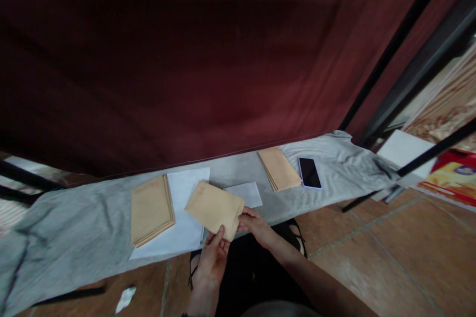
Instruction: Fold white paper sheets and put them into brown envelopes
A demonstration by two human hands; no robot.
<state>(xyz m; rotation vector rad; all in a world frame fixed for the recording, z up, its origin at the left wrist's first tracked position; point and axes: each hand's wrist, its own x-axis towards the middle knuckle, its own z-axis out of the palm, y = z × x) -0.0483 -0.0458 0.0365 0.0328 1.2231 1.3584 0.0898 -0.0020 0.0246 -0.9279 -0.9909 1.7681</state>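
A tan paper envelope (213,206) is held tilted above the cloth-covered bench. My left hand (213,256) pinches its lower edge, thumb on top. At the envelope's right end, my right hand (255,224) has its fingers closed against the edge by the flap. Beneath it lie white paper sheets (186,183) on the left and a smaller white paper (247,193) on the right. A stack of tan envelopes (150,208) rests partly on the sheets at the left. Another small stack of envelopes (279,168) lies to the right.
A phone (310,173) lies right of the smaller stack. Grey cloth (85,223) covers the narrow bench, with a dark red panel (223,84) rising behind it. Black metal bars (397,44) stand at the right. A white scrap (126,299) is on the tiled floor.
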